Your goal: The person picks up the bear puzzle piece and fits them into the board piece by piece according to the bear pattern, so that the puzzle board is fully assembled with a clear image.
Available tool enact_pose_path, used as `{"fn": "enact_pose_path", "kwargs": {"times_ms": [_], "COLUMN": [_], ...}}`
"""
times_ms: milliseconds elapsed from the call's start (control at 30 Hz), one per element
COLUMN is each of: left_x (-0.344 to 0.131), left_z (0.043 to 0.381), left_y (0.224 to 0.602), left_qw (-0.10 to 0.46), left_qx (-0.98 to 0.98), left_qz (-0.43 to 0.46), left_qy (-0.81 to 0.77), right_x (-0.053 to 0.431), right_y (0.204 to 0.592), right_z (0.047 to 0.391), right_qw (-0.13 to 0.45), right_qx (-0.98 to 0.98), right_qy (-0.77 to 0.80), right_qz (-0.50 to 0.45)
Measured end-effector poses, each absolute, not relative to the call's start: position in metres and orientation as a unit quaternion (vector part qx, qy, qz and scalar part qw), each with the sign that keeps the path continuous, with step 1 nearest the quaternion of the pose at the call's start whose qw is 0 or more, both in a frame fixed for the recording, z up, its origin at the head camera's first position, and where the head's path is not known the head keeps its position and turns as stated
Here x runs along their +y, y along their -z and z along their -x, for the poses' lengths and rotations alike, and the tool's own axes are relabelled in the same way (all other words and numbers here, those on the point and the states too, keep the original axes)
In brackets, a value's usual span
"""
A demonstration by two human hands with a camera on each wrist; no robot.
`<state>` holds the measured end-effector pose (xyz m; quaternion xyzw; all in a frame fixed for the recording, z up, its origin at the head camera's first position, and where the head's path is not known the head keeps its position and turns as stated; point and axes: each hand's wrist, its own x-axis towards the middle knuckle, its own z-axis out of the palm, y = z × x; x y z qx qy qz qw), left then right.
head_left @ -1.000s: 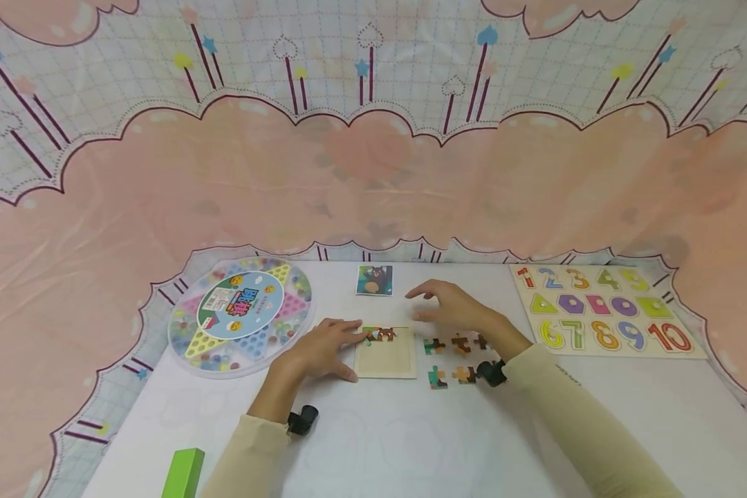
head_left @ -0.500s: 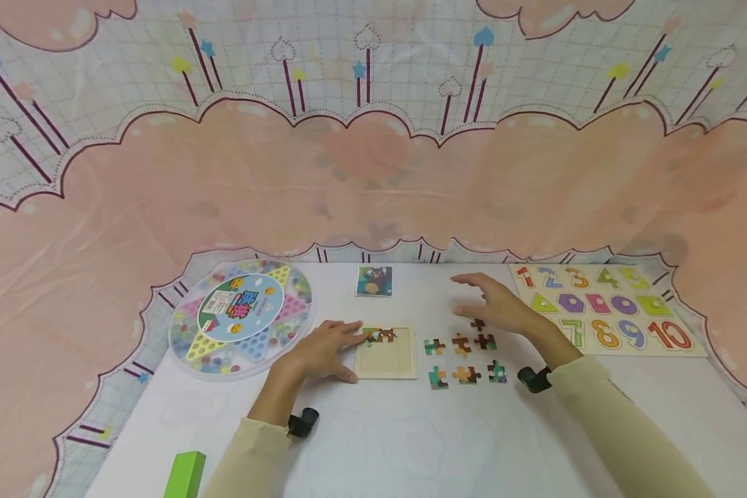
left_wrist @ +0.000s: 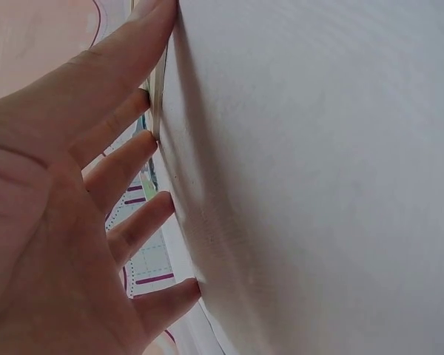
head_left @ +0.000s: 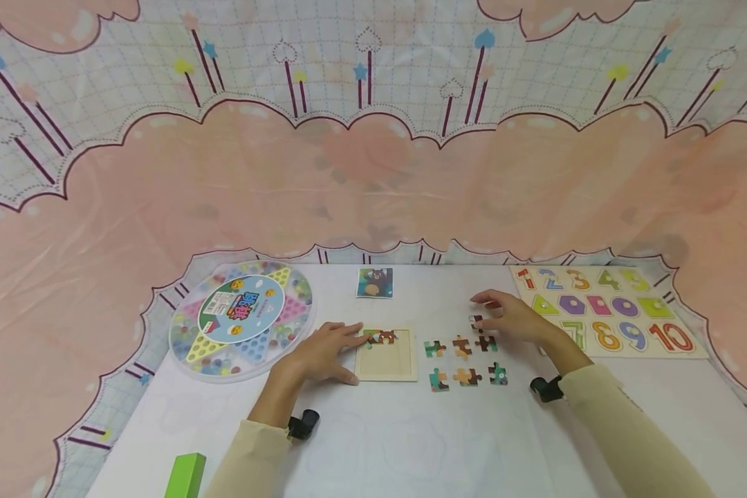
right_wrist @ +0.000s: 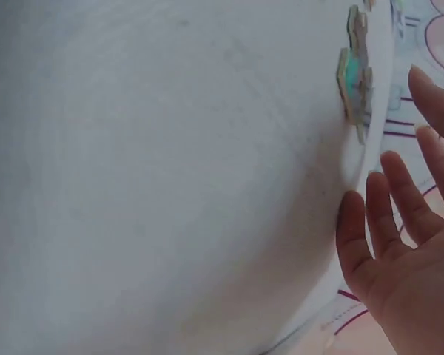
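My left hand [head_left: 326, 353] rests spread at the left edge of a small wooden puzzle tray [head_left: 386, 370], fingers at its upper corner and thumb at its lower corner. Joined jigsaw pieces [head_left: 386, 337] with a brown and green picture lie along the tray's upper left. My right hand [head_left: 517, 319] reaches over the loose pieces, fingers apart, its thumb tip at a dark brown jigsaw piece [head_left: 476, 322]. In the right wrist view the fingers [right_wrist: 402, 192] are straight and spread near the table. Several more loose pieces, among them a green-edged one [head_left: 498, 374], lie right of the tray.
A bear picture card [head_left: 375, 283] lies behind the tray. To the left is a round Chinese checkers set [head_left: 239, 304]; to the right, a wooden number board [head_left: 610, 311] partly behind the right hand. A green block [head_left: 185, 476] sits at the front left.
My right hand has moved right from near the tray, then lowered to the topmost loose piece. The left hand stays at the tray's edge.
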<state>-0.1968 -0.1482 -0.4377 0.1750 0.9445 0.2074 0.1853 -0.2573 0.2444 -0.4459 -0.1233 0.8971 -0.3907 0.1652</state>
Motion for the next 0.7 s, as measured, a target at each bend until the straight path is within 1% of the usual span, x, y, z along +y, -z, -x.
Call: {"fn": "enact_pose_path", "kwargs": {"times_ms": [200, 467, 700], "left_x": [-0.1482, -0.1485, -0.1482], "left_z": [0.1971, 0.1972, 0.196], "left_y": [0.4395, 0.4385, 0.4383], "left_qw": [0.184, 0.184, 0.186], "left_qx": [0.944, 0.943, 0.943], "left_qz": [-0.178, -0.172, -0.166], "left_qy": [-0.208, -0.217, -0.222], "right_x": [0.2459, 0.243, 0.2413], "right_y": [0.4532, 0.4537, 0.4527], "right_z": [0.2575, 0.2581, 0.2577], "right_qw": [0.177, 0.155, 0.157], "right_qx": [0.896, 0.909, 0.913], "right_qy": [0.394, 0.372, 0.36], "right_qz": [0.1, 0.11, 0.108]}}
